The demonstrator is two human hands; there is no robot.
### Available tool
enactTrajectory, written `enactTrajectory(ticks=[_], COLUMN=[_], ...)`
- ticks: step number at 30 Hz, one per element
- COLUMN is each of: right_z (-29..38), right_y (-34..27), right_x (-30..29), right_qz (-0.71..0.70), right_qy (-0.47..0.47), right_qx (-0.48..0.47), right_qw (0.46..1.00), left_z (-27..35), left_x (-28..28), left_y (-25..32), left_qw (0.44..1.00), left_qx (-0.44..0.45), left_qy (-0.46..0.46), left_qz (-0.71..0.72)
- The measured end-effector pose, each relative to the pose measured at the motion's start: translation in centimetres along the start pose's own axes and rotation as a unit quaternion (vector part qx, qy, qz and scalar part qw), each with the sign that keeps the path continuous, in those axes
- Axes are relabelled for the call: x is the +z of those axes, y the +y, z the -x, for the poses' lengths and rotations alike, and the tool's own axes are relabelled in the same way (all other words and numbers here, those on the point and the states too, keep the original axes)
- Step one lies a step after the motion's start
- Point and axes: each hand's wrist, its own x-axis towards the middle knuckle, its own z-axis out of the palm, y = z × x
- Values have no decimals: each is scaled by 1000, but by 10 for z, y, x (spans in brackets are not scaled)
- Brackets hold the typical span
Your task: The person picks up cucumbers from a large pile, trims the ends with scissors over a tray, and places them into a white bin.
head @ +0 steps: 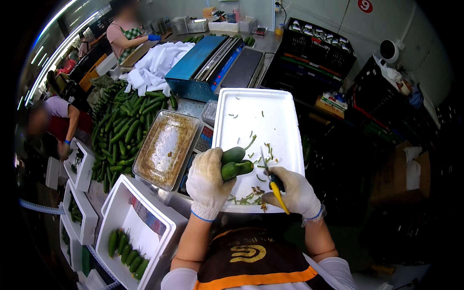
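White work gloves with blue cuffs cover both hands. My left hand point(209, 183) grips two green cucumbers point(233, 159) side by side, stem ends pointing right; one keeps a long curved stem. In my right hand point(295, 192) is a pair of scissors or snips point(277, 192) with yellow and dark handles, the blades pointing up and away beside the cucumbers. Whether the blades touch a stem I cannot tell. Beneath both hands is a white foam tray point(255, 105) scattered with cut stem pieces point(248, 198) and withered blossom bits, thickest along its near edge.
A metal tray point(166, 148) rests on a scale left of the foam tray. Beyond it lies a big heap of cucumbers point(125, 127). A foam box point(141, 214) at lower left holds several cucumbers. A blue sealing machine point(195, 69) and black crates point(308, 65) stand behind. Two co-workers are at left.
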Motion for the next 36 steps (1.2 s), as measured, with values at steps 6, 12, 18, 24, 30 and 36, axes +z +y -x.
enactTrajectory(ticks=[6, 12, 18, 24, 30, 36], right_z=[-3, -1, 11, 19, 18, 27], right_y=[1, 17, 16, 10, 16, 19], right_x=[6, 18, 15, 10, 15, 22], right_qz=[49, 63, 83, 22, -6, 83], right_qy=[-17, 18, 10, -106, -68, -30], right_qx=[16, 8, 59, 19, 11, 15], right_qw=[999, 998, 995, 994, 998, 996], left_z=[4, 2, 1, 0, 5, 12], left_x=[1, 3, 4, 7, 14, 25], left_y=[7, 13, 14, 14, 17, 14], left_qw=[997, 990, 984, 984, 984, 974], left_qx=[17, 18, -2, -5, 24, 75], left_qy=[-72, -136, -155, -152, -150, -143], left_qz=[-34, -40, -87, -95, -98, -158])
